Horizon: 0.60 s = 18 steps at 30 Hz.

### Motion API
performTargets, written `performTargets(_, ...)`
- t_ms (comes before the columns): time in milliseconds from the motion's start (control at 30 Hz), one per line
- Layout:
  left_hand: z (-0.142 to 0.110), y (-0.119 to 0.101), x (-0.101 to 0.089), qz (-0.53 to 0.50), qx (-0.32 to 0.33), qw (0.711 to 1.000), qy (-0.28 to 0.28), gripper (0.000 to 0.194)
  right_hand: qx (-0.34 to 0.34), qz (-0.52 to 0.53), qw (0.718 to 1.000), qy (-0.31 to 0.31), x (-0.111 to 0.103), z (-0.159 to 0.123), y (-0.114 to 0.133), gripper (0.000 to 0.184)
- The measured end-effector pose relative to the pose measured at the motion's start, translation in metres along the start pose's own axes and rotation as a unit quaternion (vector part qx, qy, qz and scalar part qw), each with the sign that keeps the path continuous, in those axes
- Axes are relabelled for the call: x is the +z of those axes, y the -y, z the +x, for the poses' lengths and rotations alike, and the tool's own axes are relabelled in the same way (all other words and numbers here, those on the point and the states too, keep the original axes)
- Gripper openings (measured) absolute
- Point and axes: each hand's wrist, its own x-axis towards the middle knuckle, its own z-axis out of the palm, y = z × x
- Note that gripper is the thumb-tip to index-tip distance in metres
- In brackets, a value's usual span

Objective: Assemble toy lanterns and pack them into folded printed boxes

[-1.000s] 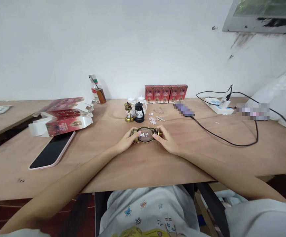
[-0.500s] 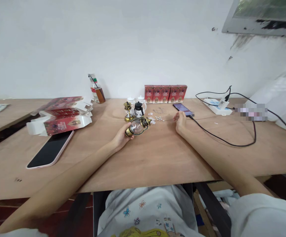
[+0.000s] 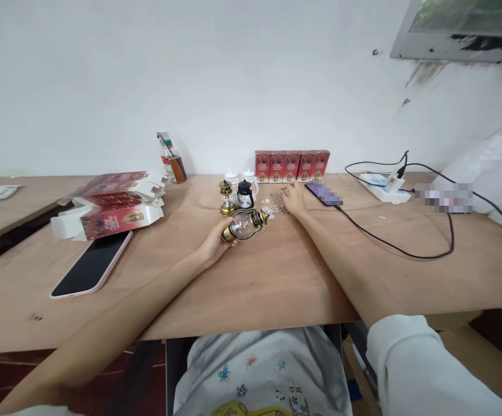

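Observation:
My left hand (image 3: 217, 241) is closed round the base of a small gold lantern (image 3: 243, 225) with a clear globe, tilted on its side above the table. Just behind it stand another gold lantern (image 3: 226, 199) and a black one (image 3: 245, 195), with two white lanterns (image 3: 249, 175) at their back. My right hand (image 3: 293, 200) reaches down at a cluster of small metal pieces (image 3: 278, 202); its fingertips are too small to show whether they grip any. Little white pieces (image 3: 267, 211) lie between the lanterns and that hand.
Red boxes (image 3: 292, 166) line the wall. A phone (image 3: 323, 195) with a black cable lies at right, near a white power strip (image 3: 384, 188). At left are unfolded red cartons (image 3: 116, 208), a pink-edged phone (image 3: 91, 266) and a bottle of amber liquid (image 3: 174, 166).
My right hand has moved left from beside the phone to the small metal pieces. My left hand keeps the gold lantern in nearly the same place.

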Motion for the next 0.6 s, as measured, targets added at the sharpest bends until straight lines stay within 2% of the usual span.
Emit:
performTargets(133,0.0,0.0,0.0,0.006,0.0,1.0,0.001,0.017,-0.034,-0.043,0.997,0.046,0.005,0.0,-0.002,0.016)
performTargets(333,-0.001,0.0,0.001,0.007,-0.001,1.0,0.005,0.018,-0.03,-0.084,0.992,0.087,0.01,0.0,-0.013,0.013)
performTargets(467,-0.002,-0.001,0.002,0.003,-0.008,1.0,0.001,0.017,-0.025,-0.089,0.991,0.095,0.011,0.001,-0.015,0.015)
performTargets(600,-0.003,-0.002,0.002,0.005,-0.01,1.0,0.0,0.017,-0.01,-0.079,0.993,0.084,0.011,0.004,-0.016,0.024)
